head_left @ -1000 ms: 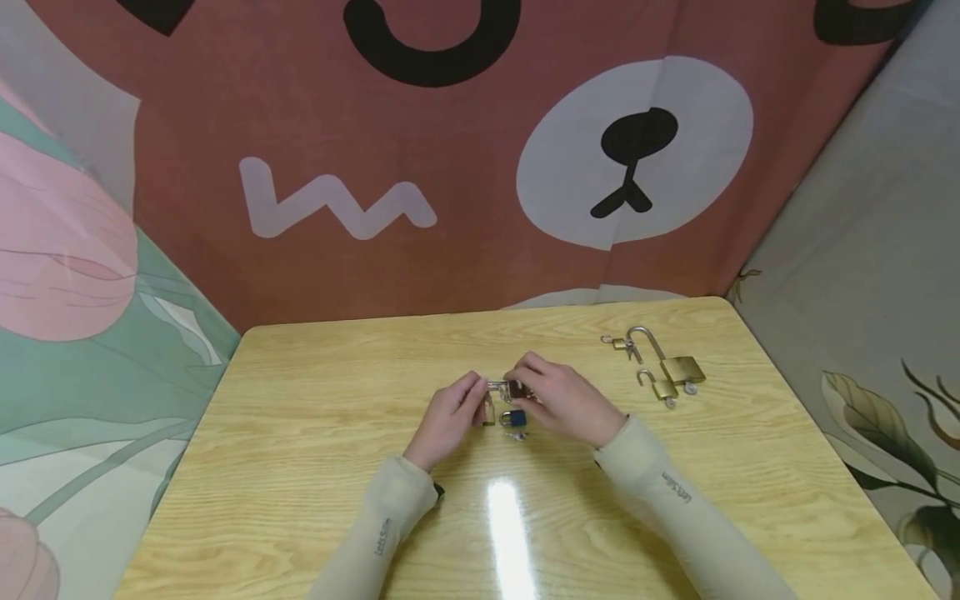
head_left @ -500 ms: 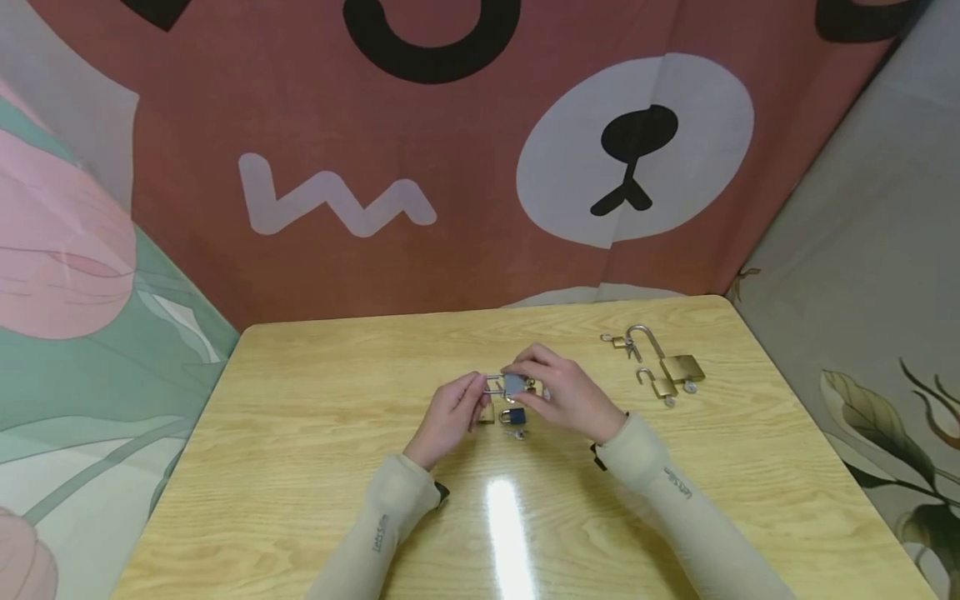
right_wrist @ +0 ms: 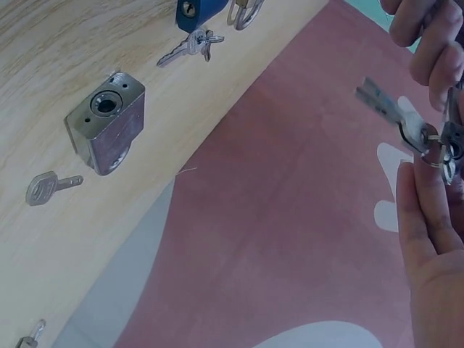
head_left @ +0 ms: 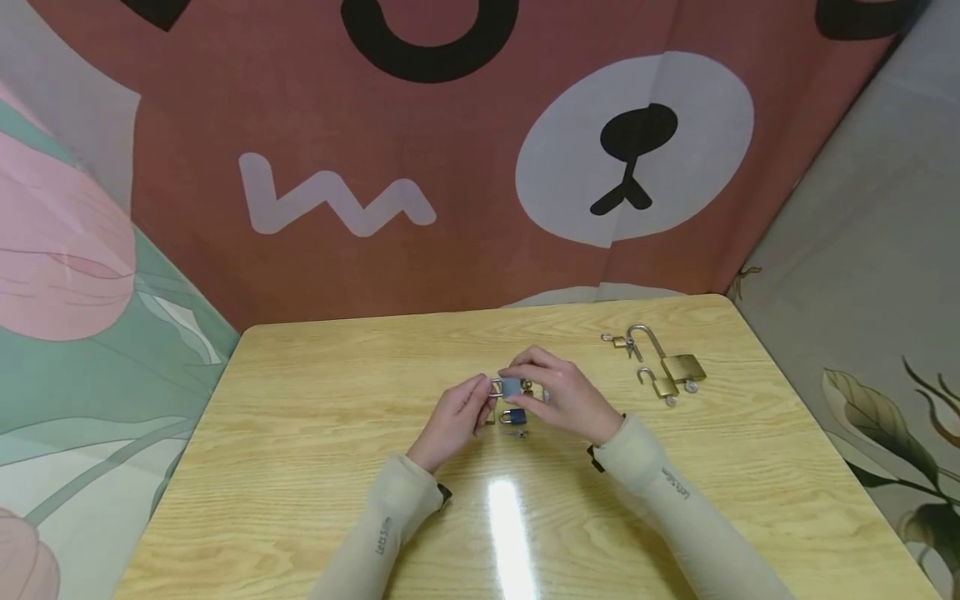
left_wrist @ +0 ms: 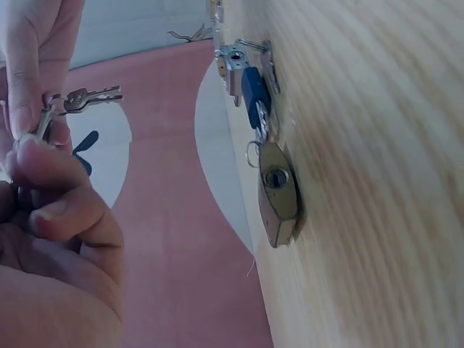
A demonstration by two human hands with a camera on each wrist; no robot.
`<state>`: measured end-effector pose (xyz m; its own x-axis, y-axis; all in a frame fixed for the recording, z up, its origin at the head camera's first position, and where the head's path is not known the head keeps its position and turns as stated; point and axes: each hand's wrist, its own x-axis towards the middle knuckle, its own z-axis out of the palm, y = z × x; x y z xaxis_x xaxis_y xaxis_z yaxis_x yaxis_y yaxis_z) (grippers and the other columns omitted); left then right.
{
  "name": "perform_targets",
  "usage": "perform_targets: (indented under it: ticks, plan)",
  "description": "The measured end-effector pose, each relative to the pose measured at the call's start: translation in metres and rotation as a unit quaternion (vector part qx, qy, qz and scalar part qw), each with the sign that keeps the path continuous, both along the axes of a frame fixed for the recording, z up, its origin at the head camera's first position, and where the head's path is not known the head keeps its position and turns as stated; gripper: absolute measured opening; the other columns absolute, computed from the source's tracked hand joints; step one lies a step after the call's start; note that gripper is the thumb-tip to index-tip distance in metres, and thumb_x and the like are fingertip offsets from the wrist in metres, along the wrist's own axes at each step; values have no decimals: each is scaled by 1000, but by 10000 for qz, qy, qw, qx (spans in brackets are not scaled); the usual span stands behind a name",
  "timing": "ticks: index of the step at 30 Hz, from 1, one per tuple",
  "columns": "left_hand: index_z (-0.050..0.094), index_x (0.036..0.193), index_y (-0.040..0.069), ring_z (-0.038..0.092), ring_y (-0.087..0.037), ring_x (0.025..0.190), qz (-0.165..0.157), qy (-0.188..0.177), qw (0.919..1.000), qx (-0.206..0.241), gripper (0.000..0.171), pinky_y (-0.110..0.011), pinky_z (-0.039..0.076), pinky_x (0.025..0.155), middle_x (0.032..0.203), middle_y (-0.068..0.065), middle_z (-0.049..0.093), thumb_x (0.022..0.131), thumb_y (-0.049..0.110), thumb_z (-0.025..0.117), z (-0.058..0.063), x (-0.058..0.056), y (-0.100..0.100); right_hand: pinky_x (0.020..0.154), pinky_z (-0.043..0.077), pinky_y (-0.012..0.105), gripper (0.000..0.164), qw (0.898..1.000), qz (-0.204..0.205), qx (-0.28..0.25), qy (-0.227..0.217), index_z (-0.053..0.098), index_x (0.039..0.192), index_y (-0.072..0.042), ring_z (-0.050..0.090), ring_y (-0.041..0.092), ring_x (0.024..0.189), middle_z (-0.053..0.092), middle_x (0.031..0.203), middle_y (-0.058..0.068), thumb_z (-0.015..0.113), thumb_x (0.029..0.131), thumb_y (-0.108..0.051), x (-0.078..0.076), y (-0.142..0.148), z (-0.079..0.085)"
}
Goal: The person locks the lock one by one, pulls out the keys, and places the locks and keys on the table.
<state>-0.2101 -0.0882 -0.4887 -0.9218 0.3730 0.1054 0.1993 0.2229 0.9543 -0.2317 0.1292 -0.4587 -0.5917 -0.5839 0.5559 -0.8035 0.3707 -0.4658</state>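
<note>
Between both hands, off the table, is a small grey-blue-looking padlock [head_left: 512, 388] with its shackle pointing left. My left hand [head_left: 453, 417] pinches the shackle end. My right hand [head_left: 558, 392] holds the body by its edges with thumb and fingers. Keys on a ring [right_wrist: 415, 132] hang at the lock's right end, and one key seems to be in the lock. In the left wrist view, fingers hide most of the lock, while the loose keys [left_wrist: 90, 99] show. Beneath the hands lie a blue padlock [head_left: 514, 417] and a brass padlock [left_wrist: 278, 196].
Keys [head_left: 519, 433] lie in front of the blue padlock. Under the right hand stands a metal padlock [right_wrist: 109, 123] beside a single key [right_wrist: 52, 188]. Toward the table's far right are a large brass padlock [head_left: 683, 367], a smaller one [head_left: 664, 387] and a tiny one [head_left: 621, 342].
The held padlock has turned from a dark side to a pale face. Since half a second ago, less shackle shows between its body and my left hand. Padlocks on the table stay put.
</note>
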Motion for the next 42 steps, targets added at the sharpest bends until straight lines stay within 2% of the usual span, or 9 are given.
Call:
perform_targets:
  ticks: [9,13,18,22,25,28,34,38,42]
  plan:
    - [56,93,6,50,-12,58,-165,-163,9997,58,47,-25,47,56,72,-2,55,114,42,35,0,2,6,70,57,24,36,9993,1,1,362,75,115,-1,69,17,87,67,108,6,87,82,-2,0,-3,-1]
    - [63,106,8,51,-13,59,-115,-349,9992,134,38,-33,50,56,75,-7,57,112,41,44,0,2,8,70,58,24,36,9989,-46,53,466,75,115,-1,69,15,87,67,108,6,88,81,-3,0,-4,-1]
    - [66,120,11,51,-13,61,-92,-477,9980,404,31,-32,49,55,78,-8,57,111,36,49,-2,2,10,73,60,28,36,9989,2,46,457,74,116,-1,69,14,89,66,109,5,87,82,-3,0,-4,-2]
    - [65,117,7,50,-12,63,-39,-599,9960,664,32,-25,46,56,78,-4,56,111,34,49,-2,2,12,80,61,31,39,9999,-25,-110,48,73,121,-4,69,14,94,67,110,4,86,85,-8,-1,-3,-2]
    - [63,109,4,49,-11,64,11,-608,9951,783,32,-22,45,56,79,-4,56,111,34,50,0,2,12,86,60,34,34,9971,-199,-219,-703,71,128,-9,69,13,100,69,114,3,77,95,-14,-1,-2,-2]
    - [59,102,1,48,-11,62,10,-541,9953,797,33,-21,44,56,79,-8,56,111,32,50,2,2,11,82,58,33,20,9845,-306,-256,-1706,71,120,-11,67,13,92,70,102,1,58,108,-21,-2,0,-2]
    - [55,101,-4,47,-13,63,-77,-452,9964,713,38,-21,44,57,82,-23,56,111,32,50,3,2,10,72,48,30,48,9318,231,-243,-3614,67,91,-2,55,22,75,60,78,7,34,115,-27,-7,5,-5]
    - [54,106,-10,47,-22,65,-142,-447,9961,745,41,-21,44,57,85,-30,55,111,31,50,0,3,10,72,45,30,47,9080,525,-372,-4139,61,92,2,52,28,78,56,82,8,33,115,-28,-10,8,-8]
    - [55,104,-5,48,-22,66,-138,-456,9961,744,39,-23,44,57,88,-33,54,111,32,49,0,3,10,78,48,35,38,8953,772,-491,-4360,61,99,1,55,26,84,59,89,13,39,114,-26,-11,12,-10]
